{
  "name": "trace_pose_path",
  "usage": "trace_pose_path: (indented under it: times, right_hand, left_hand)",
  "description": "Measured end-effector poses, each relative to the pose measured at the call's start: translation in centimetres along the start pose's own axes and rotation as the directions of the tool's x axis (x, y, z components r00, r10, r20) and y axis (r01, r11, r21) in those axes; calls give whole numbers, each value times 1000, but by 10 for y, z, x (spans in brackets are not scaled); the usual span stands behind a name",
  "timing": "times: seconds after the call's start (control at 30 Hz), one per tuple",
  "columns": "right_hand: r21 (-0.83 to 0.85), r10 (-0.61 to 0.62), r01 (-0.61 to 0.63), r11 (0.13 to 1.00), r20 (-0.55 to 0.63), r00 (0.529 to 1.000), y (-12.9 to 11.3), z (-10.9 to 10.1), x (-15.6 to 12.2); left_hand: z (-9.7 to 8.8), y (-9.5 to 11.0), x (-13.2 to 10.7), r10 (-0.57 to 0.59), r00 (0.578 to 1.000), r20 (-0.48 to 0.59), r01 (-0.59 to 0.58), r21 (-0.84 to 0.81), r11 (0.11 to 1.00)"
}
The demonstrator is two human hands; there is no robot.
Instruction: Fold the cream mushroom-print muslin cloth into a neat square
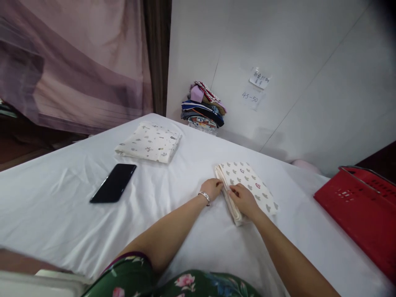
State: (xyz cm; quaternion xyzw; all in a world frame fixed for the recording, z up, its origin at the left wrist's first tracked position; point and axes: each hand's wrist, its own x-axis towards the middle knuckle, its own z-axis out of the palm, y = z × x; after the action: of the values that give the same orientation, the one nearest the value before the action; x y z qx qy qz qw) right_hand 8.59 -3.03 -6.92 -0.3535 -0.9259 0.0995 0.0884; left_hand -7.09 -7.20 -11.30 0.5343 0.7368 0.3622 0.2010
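Observation:
A folded cream cloth with grey heart prints (252,183) lies on the white sheet (173,214) right of centre. My left hand (213,189), a silver bracelet at its wrist, rests with curled fingers against the cloth's folded left edge. My right hand (244,200) lies on top of the cloth near its front edge, fingers bent and pinching that edge. Both hands touch the same cloth.
A second folded patterned cloth (149,143) lies at the back left. A black phone (114,182) sits face down in front of it. A stack of coloured fabrics (203,106) stands against the wall. A red basket (360,206) sits at the right edge.

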Motion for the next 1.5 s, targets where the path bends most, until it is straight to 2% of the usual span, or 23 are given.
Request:
trace_pose_path:
  times: [0.07,0.13,0.2,0.27,0.43,0.57,0.67,0.83,0.97,1.1,1.2,1.27,1.33,1.4,1.5]
  right_hand:
    - [65,-16,20,998,-66,998,4,3,-7]
    - [87,-23,34,996,-122,992,5,8,-13]
    - [105,-16,31,994,-143,990,4,12,-15]
    - [111,-2,18,994,-140,990,3,14,-14]
    - [74,17,-9,997,-112,994,2,12,-8]
    - [80,23,-13,997,-125,992,0,12,-9]
    - [68,4,5,998,-132,991,-3,12,-10]
    - [49,-30,37,998,-141,990,-9,13,-11]
    - [184,-38,68,981,-160,986,-4,14,-14]
    - [307,-54,137,942,-265,963,29,5,-21]
    - [284,81,35,958,-385,919,76,-8,-31]
    - [285,215,-97,954,-419,882,110,-16,-38]
    - [352,430,-325,878,-281,858,138,-20,-44]
    - [450,592,-494,744,-99,800,154,-21,-49]
    - [597,660,-554,581,52,749,161,-20,-50]
  left_hand:
    - [-2,-1,4,-45,999,-26,43,-85,995]
    - [-4,-1,10,-168,986,-20,162,-164,973]
    - [-7,0,19,-286,958,12,282,-205,937]
    - [-10,2,32,-342,939,29,340,-201,919]
    - [-10,11,69,-379,925,-22,372,-139,918]
    - [-7,14,88,-358,928,-102,350,-87,933]
    - [-5,7,93,-346,929,-132,343,-48,938]
    - [-4,-10,96,-344,932,-116,346,1,938]
    - [-6,-14,96,-352,929,-115,357,29,934]
    - [-8,-11,94,-371,921,-118,379,51,924]
    - [-10,-8,96,-380,920,-96,387,65,920]
    - [-11,-5,100,-382,922,-57,386,76,920]
    - [-13,-2,106,-390,921,-8,390,86,917]
    - [-16,0,112,-410,911,39,405,93,909]
    - [-18,3,120,-444,891,93,437,86,895]
